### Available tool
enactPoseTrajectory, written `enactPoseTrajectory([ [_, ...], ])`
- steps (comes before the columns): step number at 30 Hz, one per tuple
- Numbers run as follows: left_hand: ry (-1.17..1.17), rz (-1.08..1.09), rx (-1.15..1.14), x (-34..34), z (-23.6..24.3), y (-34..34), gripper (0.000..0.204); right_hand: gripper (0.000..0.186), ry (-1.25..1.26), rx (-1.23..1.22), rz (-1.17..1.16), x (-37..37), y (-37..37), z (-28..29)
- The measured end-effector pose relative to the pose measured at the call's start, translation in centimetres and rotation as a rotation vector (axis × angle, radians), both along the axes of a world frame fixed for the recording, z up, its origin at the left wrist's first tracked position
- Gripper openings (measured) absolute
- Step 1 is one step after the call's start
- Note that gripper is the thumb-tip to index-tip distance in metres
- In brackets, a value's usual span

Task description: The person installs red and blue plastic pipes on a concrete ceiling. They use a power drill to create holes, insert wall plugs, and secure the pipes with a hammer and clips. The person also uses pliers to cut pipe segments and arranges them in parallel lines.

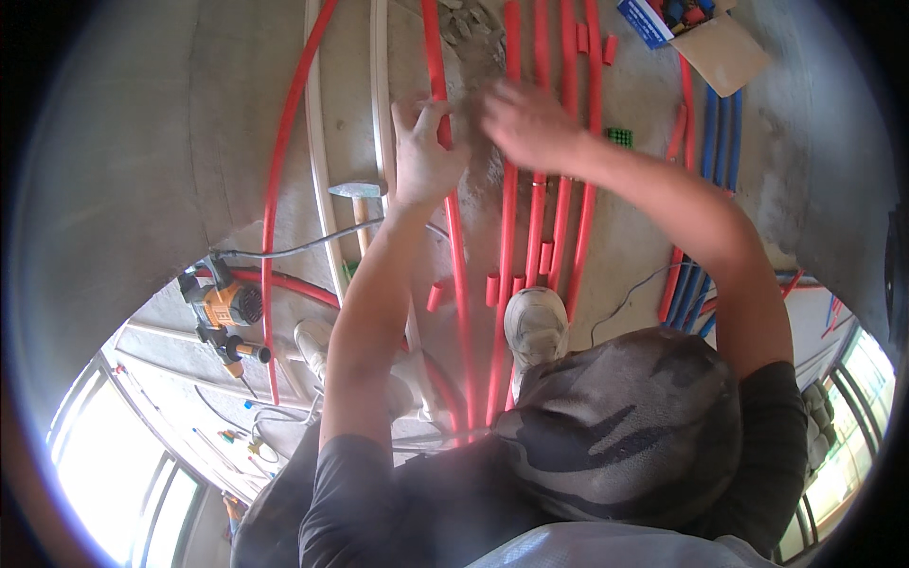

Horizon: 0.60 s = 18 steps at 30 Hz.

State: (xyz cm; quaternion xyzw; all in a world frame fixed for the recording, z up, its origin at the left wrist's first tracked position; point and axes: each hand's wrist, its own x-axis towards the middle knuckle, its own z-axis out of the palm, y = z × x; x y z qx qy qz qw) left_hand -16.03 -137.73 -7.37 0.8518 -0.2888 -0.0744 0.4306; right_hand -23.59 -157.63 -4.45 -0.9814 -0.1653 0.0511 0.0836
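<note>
L hand (pixel 428 161) is at a red pipe (pixel 458 275) running up the mid. of the floor (pixel 615 227). Its fingers are bent nearly closed around the pipe, thumb on the R side, red showing btwn thumb & fingers.

R hand (pixel 535 128) is just R of it, blurred, back of hand up, fingers pointing L twd the L hand. Can't tell how far open they are or if they've hold of anything. It's over a dark, rough patch (pixel 473 38) w/ loose bits, & partly over the next red pipes (pixel 568 85), which run side by side to the R.

Short red pipe pieces (pixel 436 296) lie nr the shoe (pixel 537 327). A hammer (pixel 357 190) w/ wood handle is L of the L forearm, its head btwn two white pipes (pixel 319 142). A dark cord (pixel 294 254) runs past the handle.

Farther L, an orange/black drill (pixel 227 305) lies next to a curved red pipe (pixel 270 189). Far R: blue pipes (pixel 724 142) in a bunch, w/ an open box (pixel 646 23) above, brown flap (pixel 723 54) out. Small green thing (pixel 620 137) sits nr the R wrist. Bright window (pixel 114 464) low L.
</note>
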Motion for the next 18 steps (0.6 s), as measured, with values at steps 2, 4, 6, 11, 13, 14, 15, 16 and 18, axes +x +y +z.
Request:
enactPoseTrajectory([
  [2, -0.005, 0.016, -0.014, -0.1, 0.3, -0.1, 0.057, 0.021, 0.031, 0.05, 0.168, -2.5, 2.9, -0.3],
  [4, -0.082, -0.081, 0.059, 0.3, 0.5, 0.4, 0.062, 0.025, -0.021, 0.187, 0.25, -3.2, 1.8, -1.0],
  [6, -0.285, -0.13, 0.129, 1.0, 0.6, 0.7, 0.062, 0.029, 0.005, 0.188, 0.29, -3.0, 0.3, -1.6],
  [11, -0.205, 0.012, 0.388, 1.3, -1.8, -1.5, 0.07, 0.038, -0.117, -0.045, 0.021, 0.8, -2.5, -1.7],
  [13, 0.263, 0.004, 0.028, 2.8, -0.8, -2.4, 0.064, 0.036, -0.229, -0.032, -0.066, 1.6, -3.6, -1.8],
  [14, 0.496, -0.004, -0.16, 3.1, 0.0, -2.9, 0.061, 0.035, -0.283, -0.032, -0.114, 1.4, -4.0, -1.7],
  [15, 0.097, 0.047, -0.116, 3.2, 0.4, -2.3, 0.052, 0.031, -0.243, 0.039, -0.03, 0.9, -3.1, -1.2],
  [16, 0.04, 0.069, -0.03, 3.1, 0.7, -1.9, 0.051, 0.031, -0.068, -0.01, 0.041, -0.4, -2.0, -0.2],
  [18, -0.085, 0.119, 0.146, 2.8, 1.8, -0.4, 0.049, 0.033, 0.268, -0.107, 0.195, -3.1, 0.6, 1.8],
])
